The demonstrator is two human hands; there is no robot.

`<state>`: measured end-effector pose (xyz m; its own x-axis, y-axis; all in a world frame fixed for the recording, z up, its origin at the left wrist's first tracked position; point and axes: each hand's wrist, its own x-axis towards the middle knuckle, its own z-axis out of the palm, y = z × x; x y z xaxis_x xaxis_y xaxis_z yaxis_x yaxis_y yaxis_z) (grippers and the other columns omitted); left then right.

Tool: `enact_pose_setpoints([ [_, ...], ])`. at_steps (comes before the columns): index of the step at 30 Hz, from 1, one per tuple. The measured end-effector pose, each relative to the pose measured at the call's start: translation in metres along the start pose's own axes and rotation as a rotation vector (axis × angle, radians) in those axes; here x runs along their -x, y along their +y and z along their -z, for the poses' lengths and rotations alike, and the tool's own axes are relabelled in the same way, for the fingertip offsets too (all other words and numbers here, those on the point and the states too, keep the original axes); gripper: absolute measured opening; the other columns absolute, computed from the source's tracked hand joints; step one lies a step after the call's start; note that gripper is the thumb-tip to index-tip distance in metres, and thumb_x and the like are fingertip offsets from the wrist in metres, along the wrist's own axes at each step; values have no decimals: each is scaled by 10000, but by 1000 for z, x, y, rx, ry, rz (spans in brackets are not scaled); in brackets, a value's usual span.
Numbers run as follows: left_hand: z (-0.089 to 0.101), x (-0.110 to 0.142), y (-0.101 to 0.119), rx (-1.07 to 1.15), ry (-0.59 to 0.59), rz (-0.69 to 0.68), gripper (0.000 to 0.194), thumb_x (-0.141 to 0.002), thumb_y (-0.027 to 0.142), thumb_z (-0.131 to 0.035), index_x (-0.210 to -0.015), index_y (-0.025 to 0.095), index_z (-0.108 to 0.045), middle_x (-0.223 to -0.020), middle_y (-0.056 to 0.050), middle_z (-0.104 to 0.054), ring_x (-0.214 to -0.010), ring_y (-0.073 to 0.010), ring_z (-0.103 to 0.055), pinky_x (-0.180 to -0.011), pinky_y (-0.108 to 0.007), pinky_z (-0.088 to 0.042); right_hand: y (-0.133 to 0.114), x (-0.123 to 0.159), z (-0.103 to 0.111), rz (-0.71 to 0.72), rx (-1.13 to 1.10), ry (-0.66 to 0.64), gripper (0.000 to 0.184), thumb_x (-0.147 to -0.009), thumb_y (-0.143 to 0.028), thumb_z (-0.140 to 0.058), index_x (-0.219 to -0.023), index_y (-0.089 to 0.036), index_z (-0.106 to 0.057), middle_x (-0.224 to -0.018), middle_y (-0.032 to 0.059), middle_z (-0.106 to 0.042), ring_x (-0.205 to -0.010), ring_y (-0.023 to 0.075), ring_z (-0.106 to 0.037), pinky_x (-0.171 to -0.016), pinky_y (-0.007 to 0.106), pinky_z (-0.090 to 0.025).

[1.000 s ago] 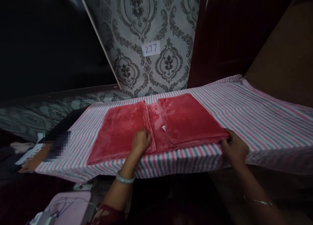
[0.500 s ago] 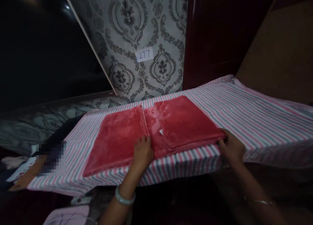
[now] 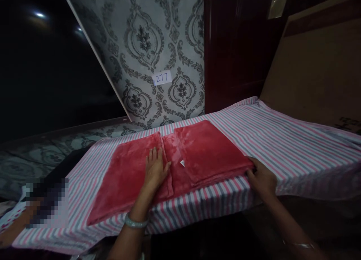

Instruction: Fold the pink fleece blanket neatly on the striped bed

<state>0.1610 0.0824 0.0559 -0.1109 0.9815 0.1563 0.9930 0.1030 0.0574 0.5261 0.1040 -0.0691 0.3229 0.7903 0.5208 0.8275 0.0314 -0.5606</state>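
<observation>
I face wallpaper [image 3: 143, 41] bearing a paper [image 3: 162, 78] marked 277. A black screen [image 3: 50, 75] stands to my left, a dark-red panel [image 3: 234, 53] and cardboard [image 3: 316, 64] to my right.

The left hand [image 3: 155, 172] and right hand [image 3: 264, 180] are both showing bare, as are the forearms. A thick, rounded, pale grey-green bangle [image 3: 136, 222] is encircling the left arm; a thin, shiny metallic bangle [image 3: 303, 246] is circling the right.
</observation>
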Motion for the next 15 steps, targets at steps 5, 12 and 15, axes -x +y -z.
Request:
enact_pose_setpoints([
  [5, -34, 4, 2, -34, -136, -41, 632, -937, 459, -502, -1522, 248, -393, -1654, -171, -185, -1520, -405, -122, -1165, -636, -184, 0, 0, 0, -9, -1, -17, 491, -784, -303, -473, -1209, -180, -688, -862, 72, -692, -685, 225, -577, -612, 305, -414],
  [12, -10, -32, -5, 208, -109, -62, 368, -948, 313, -469, -1229, 191, -672, -1388, -158, -588, -1327, -285, -506, -1112, -438, -367, 1, 1, -2, -15, 5, -22, 502, -789, -325, -454, -1207, -174, -686, -866, 79, -696, -694, 241, -598, -600, 316, -429],
  [15, -2, -73, 0, 384, -100, -58, 302, -923, 217, -483, -1124, 182, -706, -1225, -132, -690, -1203, -238, -602, -1063, -368, -423, 1, 1, -2, -23, 11, -31, 513, -798, -347, -439, -1210, -168, -687, -860, 83, -701, -688, 250, -612, -594, 327, -441],
])
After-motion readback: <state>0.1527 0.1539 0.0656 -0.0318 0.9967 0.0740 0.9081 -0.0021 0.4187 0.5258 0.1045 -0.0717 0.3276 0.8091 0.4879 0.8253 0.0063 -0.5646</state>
